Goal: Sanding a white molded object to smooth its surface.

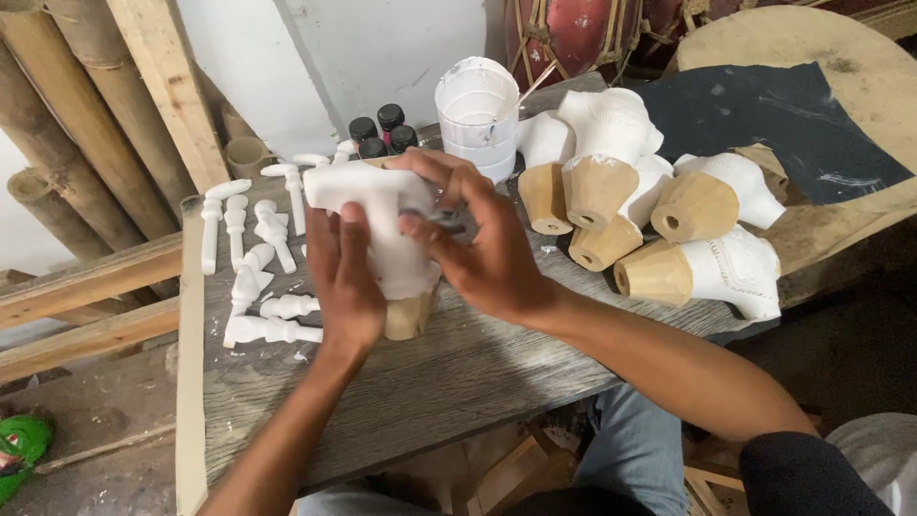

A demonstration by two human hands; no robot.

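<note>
Both hands meet over a white-painted carved wooden figure (382, 215) that stands upright on a weathered grey plank table (449, 382), near its middle. The figure is smooth and matte white above, with a blocky arm-like stub jutting to the left, and its faceted base is bare pale wood. The left hand (342, 282) wraps the figure's near side, fingers closed against the white surface with the thumb lying up along it. The right hand (478, 239) curls over the top and right side, its fingers bent tight and pinching a small dark grey scrap (447, 220), apparently abrasive paper, against the figure; how firmly it is held cannot be told. To the left lie several small turned white spindles and pegs (258, 268), rounded and knobbed, scattered flat on the boards. Behind the hands stand a white plastic pail (476, 110) smeared with paint and a cluster of dark-capped little bottles (380, 134). To the right, a heap of similar white carved pieces (669, 210) rests on its sides, their conical raw-wood bases facing the camera, each with a drilled hole. A dark sheet of sandpaper (764, 124) lies on a round wooden board (860, 57) beyond them. Bamboo poles (76, 115) lean at the left.
</note>
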